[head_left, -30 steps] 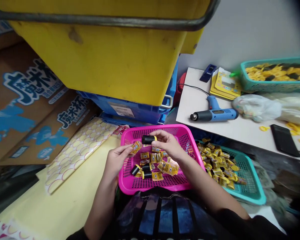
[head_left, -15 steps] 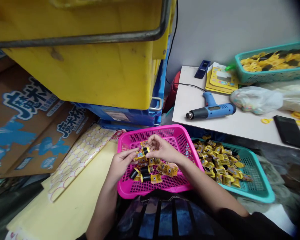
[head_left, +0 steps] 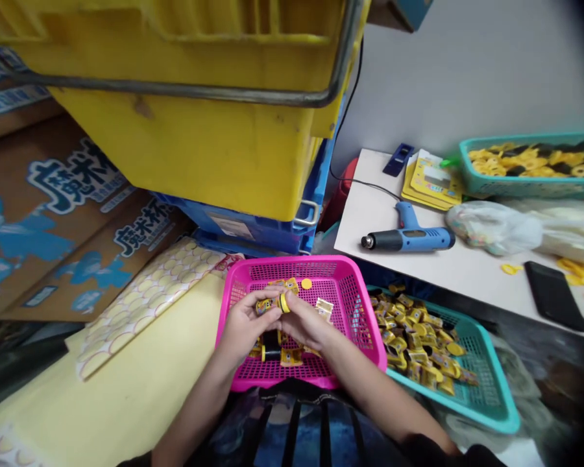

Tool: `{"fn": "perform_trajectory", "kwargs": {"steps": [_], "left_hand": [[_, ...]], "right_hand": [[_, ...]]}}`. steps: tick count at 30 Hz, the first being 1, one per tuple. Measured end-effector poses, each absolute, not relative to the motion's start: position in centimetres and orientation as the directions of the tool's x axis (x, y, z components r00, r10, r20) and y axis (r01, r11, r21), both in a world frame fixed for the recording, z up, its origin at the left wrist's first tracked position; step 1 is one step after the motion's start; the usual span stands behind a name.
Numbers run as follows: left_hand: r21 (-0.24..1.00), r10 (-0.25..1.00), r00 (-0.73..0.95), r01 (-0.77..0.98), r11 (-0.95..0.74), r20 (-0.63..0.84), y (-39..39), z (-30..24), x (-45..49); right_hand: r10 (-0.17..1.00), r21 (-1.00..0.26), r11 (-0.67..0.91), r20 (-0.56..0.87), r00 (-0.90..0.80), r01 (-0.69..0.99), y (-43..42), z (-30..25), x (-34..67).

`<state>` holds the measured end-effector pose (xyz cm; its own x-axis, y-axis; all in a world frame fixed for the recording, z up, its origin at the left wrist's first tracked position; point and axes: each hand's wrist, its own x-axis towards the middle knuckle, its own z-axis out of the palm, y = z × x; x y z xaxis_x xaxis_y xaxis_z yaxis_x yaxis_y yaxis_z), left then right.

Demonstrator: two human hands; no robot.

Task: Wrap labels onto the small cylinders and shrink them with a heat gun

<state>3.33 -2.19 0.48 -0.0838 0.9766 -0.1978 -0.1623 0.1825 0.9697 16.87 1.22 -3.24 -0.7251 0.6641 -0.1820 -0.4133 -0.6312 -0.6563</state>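
Over a pink mesh basket (head_left: 355, 295) my left hand (head_left: 243, 327) and my right hand (head_left: 305, 324) meet, fingers pinched together on one small black cylinder with a yellow end and a yellow printed wrapper (head_left: 272, 303). Beneath my hands lie several more yellow wrappers and black cylinders (head_left: 271, 353). A loose yellow disc (head_left: 306, 283) and a pale wrapper (head_left: 324, 307) rest on the basket floor just beyond my fingers.
A teal basket (head_left: 486, 395) of wrapped yellow pieces stands to the right. On the white table (head_left: 467, 266) lie a blue heat gun (head_left: 409, 237), a black phone (head_left: 553, 295), plastic bags and another teal basket (head_left: 530, 185). Yellow crates (head_left: 199, 143), cartons and sticker sheets (head_left: 146, 301) fill the left.
My hands have come together lower in the pink basket, and the wrapper from my left hand now sits against the black cylinder from my right. The view has tilted slightly.
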Motion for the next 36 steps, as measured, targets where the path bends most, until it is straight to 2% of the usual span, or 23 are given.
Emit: {"fn": "perform_trajectory", "kwargs": {"steps": [3,10,15,21,24,26,27,29,32,34,36], "left_hand": [[0.968,0.978,-0.08,-0.179,0.177,-0.194,-2.3,1.0,3.8],[0.971,0.975,-0.078,-0.138,0.194,-0.206,-2.7,0.9,4.1],[0.969,0.969,-0.109,-0.14,0.206,-0.222,-3.0,-0.2,4.6],[0.982,0.989,-0.078,-0.157,0.109,-0.122,-2.8,-0.6,5.2],[0.99,0.988,-0.085,-0.082,0.119,-0.126,-2.6,-0.7,5.3],[0.992,0.989,-0.085,0.024,0.125,-0.123,-2.5,-0.7,5.5],[0.99,0.993,-0.084,0.106,0.097,-0.088,-2.4,-0.6,5.7],[0.949,0.994,-0.077,0.309,-0.053,0.08,-2.3,-0.4,6.1],[0.807,0.939,0.027,0.503,-0.308,0.342,-2.0,-0.2,6.9],[0.777,0.923,0.139,0.503,-0.377,0.359,-2.0,-0.4,7.2],[0.789,0.918,0.241,0.472,-0.394,0.315,-2.2,-0.9,7.2]], "right_hand": [[0.684,-0.655,-0.625,-0.198,-0.702,-0.424,1.1,-3.3,16.9],[0.701,-0.742,-0.572,-0.221,-0.678,-0.349,1.2,-3.3,17.9],[0.775,-0.794,-0.489,-0.206,-0.597,-0.361,0.9,-3.5,17.8],[0.792,-0.829,-0.442,-0.181,-0.583,-0.342,0.4,-3.8,17.2],[0.817,-0.872,-0.353,-0.111,-0.565,-0.339,0.4,-3.9,17.5],[0.855,-0.921,-0.272,-0.099,-0.509,-0.278,0.4,-3.7,18.1],[0.876,-0.947,-0.226,-0.095,-0.473,-0.227,0.3,-3.4,18.6],[0.912,-0.976,-0.156,-0.084,-0.401,-0.153,-0.1,-2.7,19.7],[0.942,-0.984,-0.127,-0.082,-0.325,-0.122,-0.9,-1.4,22.2],[0.978,-0.998,-0.065,-0.063,-0.2,-0.004,-1.6,-0.8,25.0],[1.0,-0.978,0.008,0.013,0.021,0.208,-2.6,-0.4,29.2]]}}
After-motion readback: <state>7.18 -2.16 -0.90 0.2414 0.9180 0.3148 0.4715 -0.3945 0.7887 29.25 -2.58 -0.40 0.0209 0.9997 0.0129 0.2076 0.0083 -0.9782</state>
